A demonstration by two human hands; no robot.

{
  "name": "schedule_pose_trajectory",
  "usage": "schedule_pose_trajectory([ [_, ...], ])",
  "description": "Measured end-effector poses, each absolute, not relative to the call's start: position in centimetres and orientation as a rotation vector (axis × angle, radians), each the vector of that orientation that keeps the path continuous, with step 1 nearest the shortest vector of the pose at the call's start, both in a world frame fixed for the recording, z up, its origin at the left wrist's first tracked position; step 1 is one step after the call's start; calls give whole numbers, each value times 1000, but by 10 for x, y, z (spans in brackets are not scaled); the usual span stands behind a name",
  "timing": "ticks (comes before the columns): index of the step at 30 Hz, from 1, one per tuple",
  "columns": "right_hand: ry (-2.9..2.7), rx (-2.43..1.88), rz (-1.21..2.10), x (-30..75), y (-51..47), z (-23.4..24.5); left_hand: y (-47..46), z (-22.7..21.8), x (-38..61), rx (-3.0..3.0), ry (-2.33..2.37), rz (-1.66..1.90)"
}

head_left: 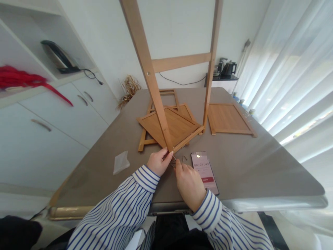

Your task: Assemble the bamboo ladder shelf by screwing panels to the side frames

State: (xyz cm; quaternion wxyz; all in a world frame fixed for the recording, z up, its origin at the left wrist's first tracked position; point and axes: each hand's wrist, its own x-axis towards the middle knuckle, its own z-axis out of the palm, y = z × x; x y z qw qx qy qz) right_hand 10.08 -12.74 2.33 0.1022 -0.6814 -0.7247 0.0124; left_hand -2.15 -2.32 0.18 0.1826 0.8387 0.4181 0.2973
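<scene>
A wooden frame (153,66) of two long legs and a crossbar stands upright on the grey table (260,163), its feet joined to a slatted wooden panel (177,126). My left hand (157,162) pinches the bottom end of the near leg where it meets the panel's corner. My right hand (188,182) is closed on a small metal tool (173,158), its tip at the same corner. Both wrists wear blue-striped sleeves.
A phone (205,172) showing a timer lies just right of my hands. A second slatted panel (227,119) lies at the right, a ladder-like frame (145,137) under the first. A small plastic bag (121,162) lies left. White cabinets (52,121) stand left, curtains (293,69) right.
</scene>
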Motion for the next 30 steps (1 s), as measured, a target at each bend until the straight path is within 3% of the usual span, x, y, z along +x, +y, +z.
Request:
schedule_pose_trajectory([
  [9,-1959,-2106,293,101,-122,31,-25,2,-25,2375,1166,841],
  [21,-1929,-1971,201,107,-122,35,-27,1,-28,2337,1147,857],
  [30,-1770,-1905,476,112,-112,30,-28,1,-28,2343,1154,848],
])
